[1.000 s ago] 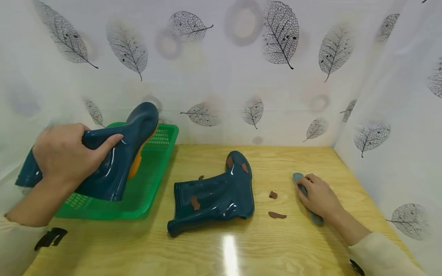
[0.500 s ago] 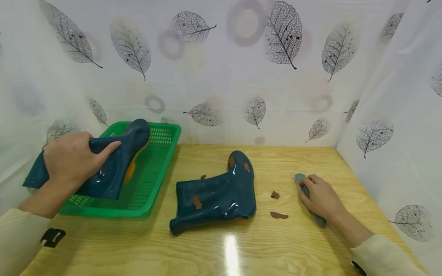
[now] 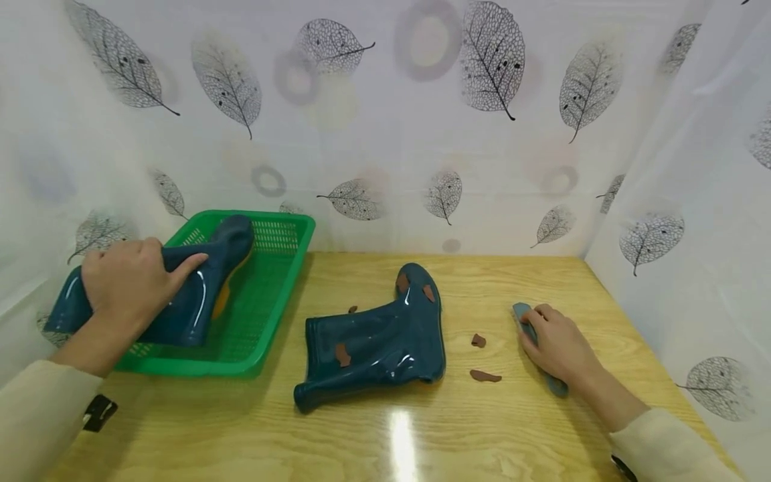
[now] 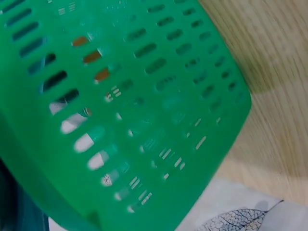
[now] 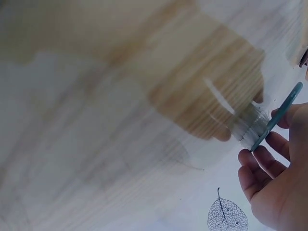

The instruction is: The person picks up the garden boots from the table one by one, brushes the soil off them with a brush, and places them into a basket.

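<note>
My left hand (image 3: 126, 281) grips a dark blue rain boot (image 3: 195, 284) by its shaft, with the foot part and orange sole down inside the green plastic basket (image 3: 255, 351). The shaft top sticks out over the basket's left side. In the left wrist view the slotted basket wall (image 4: 192, 125) fills most of the frame. A second rain boot (image 3: 376, 338) lies on its side mid-table, with brown patches (image 3: 343, 355) on it. At the right, my right hand (image 3: 560, 345) holds a blue-grey brush (image 3: 556, 385). Its pale bristles (image 5: 251, 126) touch the table in the right wrist view.
Small brown scraps (image 3: 478, 341) lie on the wooden table (image 3: 458, 428) between the second boot and the brush, and one more behind that boot's shaft. A white leaf-print sheet (image 3: 385, 134) hangs along the back and both sides.
The left hand has lowered the boot from above the basket down into it, moving slightly right. The right hand and brush stay in place, as does the second boot.
</note>
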`<state>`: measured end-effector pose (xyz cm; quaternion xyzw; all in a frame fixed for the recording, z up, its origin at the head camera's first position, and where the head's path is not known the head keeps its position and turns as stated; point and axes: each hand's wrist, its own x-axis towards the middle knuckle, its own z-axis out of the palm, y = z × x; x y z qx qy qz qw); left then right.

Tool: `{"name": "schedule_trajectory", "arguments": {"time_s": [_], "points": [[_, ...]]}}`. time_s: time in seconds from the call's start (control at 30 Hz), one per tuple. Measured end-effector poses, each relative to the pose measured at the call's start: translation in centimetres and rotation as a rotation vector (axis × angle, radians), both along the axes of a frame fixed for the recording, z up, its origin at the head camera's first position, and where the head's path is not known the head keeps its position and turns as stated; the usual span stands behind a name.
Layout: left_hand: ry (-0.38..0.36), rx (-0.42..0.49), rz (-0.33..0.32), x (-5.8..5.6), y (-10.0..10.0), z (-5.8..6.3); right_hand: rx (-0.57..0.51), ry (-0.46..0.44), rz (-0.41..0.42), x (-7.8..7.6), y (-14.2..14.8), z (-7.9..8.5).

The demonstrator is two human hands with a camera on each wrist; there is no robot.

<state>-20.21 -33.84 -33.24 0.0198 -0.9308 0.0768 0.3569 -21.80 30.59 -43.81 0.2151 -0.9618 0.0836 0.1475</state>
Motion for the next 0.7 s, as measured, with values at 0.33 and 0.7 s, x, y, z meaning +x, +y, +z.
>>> {"name": "schedule_trajectory", "arguments": {"time_s": [0.33, 0.7], "points": [[-0.390, -0.053, 0.108, 1.3, -0.7, 0.6, -0.008, 0.023, 0.018, -0.3, -0.2, 0.0], [-0.469, -0.011, 0.111, 2.0, 1.1, 2.2, 0.007, 0.000, 0.008, -0.1, 0.1, -0.3]]}}
